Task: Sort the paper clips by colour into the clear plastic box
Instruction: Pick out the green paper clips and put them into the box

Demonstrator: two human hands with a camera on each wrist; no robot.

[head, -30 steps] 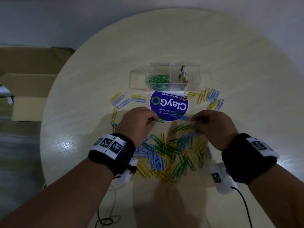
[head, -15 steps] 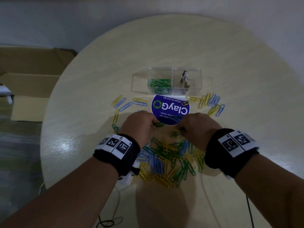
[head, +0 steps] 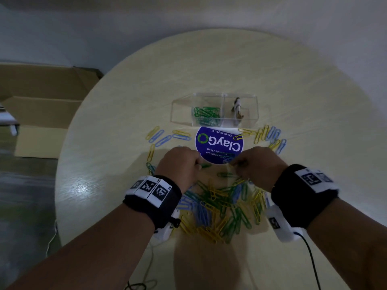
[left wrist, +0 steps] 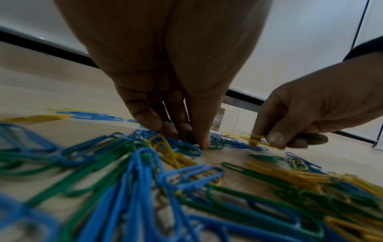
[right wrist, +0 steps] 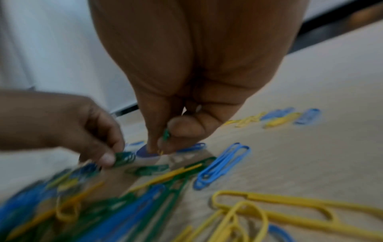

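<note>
A mixed pile of green, blue and yellow paper clips (head: 222,206) lies on the round table in front of me. The clear plastic box (head: 182,110) stands beyond it, with green clips (head: 206,115) in its middle compartment. My left hand (head: 199,164) pinches green clips (right wrist: 124,158) at the pile's far edge. My right hand (head: 234,164) is close beside it, thumb and finger pinching a green clip (right wrist: 165,135). In the left wrist view a blurred yellow clip (left wrist: 256,139) shows at the right hand's fingertips.
A round blue ClayGo sticker (head: 218,144) lies between the hands and the box. Loose yellow and blue clips lie to its left (head: 163,139) and right (head: 270,136). A small white and brown object (head: 237,107) sits in the box's right compartment. Cardboard boxes (head: 41,111) stand off the table's left.
My right hand has moved left and forward from the pile's right side to the sticker's near edge, close to the left hand. The left hand has stayed put, still pinching green clips.
</note>
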